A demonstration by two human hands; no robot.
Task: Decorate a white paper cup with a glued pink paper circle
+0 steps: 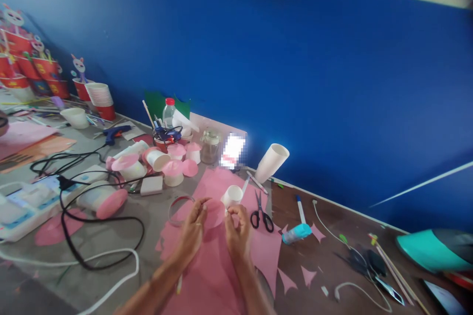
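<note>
A round pink paper piece (pixel 214 214) is pinched at its left edge by my left hand (pixel 195 224). My right hand (pixel 237 231) is closed at the paper's right side, with a tiny whitish bit at its fingertips that I cannot make out. Just beyond the right fingers stands a small white paper cup (pixel 233 197). Pink paper sheets (pixel 210 266) lie under both hands. Left of my left hand is a roll of clear tape (pixel 176 212), partly hidden by the fingers. Black-handled scissors (pixel 261 215) rest on the pink paper to the right.
White cups with pink paper circles (pixel 173 172) crowd the left, near a power strip (pixel 33 206) and looping black cable (pixel 142 236). A glass jar (pixel 211 145) and tall white cup (pixel 271 162) stand by the blue partition (pixel 332 83). A turquoise tube (pixel 296 233) lies right.
</note>
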